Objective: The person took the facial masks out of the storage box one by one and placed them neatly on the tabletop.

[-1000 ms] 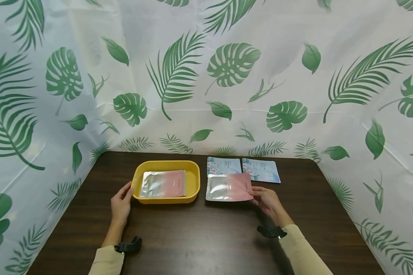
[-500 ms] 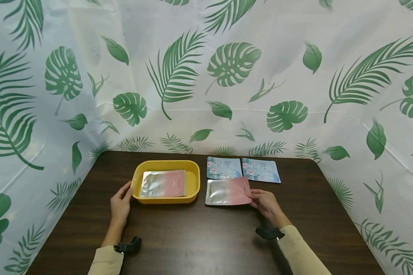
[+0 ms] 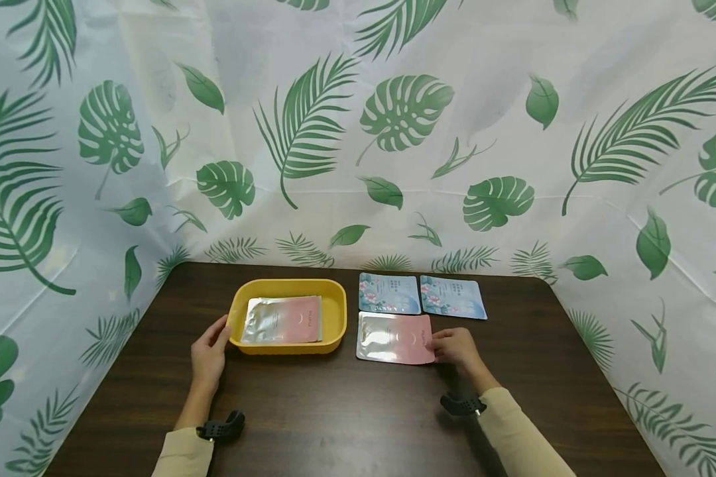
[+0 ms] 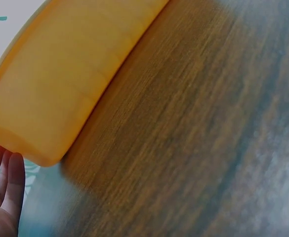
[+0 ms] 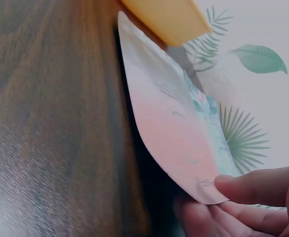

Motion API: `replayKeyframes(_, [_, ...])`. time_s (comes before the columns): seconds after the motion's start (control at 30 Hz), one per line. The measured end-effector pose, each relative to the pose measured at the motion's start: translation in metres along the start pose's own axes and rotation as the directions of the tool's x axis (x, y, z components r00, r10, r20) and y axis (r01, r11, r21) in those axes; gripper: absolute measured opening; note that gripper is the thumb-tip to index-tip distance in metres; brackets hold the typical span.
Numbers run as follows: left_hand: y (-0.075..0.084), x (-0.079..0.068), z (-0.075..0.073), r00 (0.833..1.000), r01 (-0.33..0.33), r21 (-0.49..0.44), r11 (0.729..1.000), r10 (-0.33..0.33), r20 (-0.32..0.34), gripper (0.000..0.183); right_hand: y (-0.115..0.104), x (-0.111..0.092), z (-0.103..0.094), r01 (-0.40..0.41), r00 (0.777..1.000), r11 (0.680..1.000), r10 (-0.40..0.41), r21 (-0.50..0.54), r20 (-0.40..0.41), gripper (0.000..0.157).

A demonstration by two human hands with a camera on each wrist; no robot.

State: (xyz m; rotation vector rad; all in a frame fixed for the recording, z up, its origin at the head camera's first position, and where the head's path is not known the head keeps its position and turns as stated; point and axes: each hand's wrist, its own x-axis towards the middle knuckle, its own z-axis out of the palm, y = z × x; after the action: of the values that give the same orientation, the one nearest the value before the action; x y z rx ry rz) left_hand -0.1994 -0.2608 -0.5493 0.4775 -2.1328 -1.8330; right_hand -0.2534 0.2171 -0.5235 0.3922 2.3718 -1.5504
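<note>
My right hand (image 3: 456, 350) pinches the right edge of a silver-and-pink sheet mask packet (image 3: 394, 338), thumb on top and fingers beneath. In the right wrist view the pinched edge of the packet (image 5: 169, 118) is raised over the dark table. My left hand (image 3: 209, 354) rests against the left end of a yellow tray (image 3: 337, 311). In the left wrist view its fairly straight fingers (image 4: 15, 180) touch the tray's end wall (image 4: 50, 98). A matching pink packet (image 3: 298, 319) lies inside the tray.
Two light-blue flowered packets lie side by side at the back of the table: the left one (image 3: 388, 293) just behind the held packet, the right one (image 3: 452, 297) beside it. Behind the brown table (image 3: 334, 417) hangs a leaf-print cloth (image 3: 334, 132).
My right hand has brought the pink packet down and toward the near side, uncovering the lower part of the blue packets. My left hand and the tray stay put.
</note>
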Motion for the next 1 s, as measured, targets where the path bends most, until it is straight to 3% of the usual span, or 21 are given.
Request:
replayKeyframes(0.3, [0.025, -0.013, -0.001, 1.000, -0.004, -0.044, 0.999, 0.004, 0.000, 0.042, -0.004, -0.001, -0.004, 0.013, 1.000, 0.994, -0.013, -0.107, -0.002, 0.023])
replayKeyframes(0.6, [0.001, -0.001, 0.001, 1.000, 0.001, -0.034, 0.999, -0.002, -0.006, 0.043, -0.008, -0.002, -0.011, 0.040, 0.999, 0.994, -0.038, -0.105, 0.015, 0.025])
replayKeyframes(1.0, [0.001, -0.001, 0.001, 1.000, -0.019, -0.014, 1.000, 0.019, -0.016, 0.043, -0.019, -0.002, -0.007, 0.086, 0.996, 0.991, -0.082, -0.103, 0.043, 0.034])
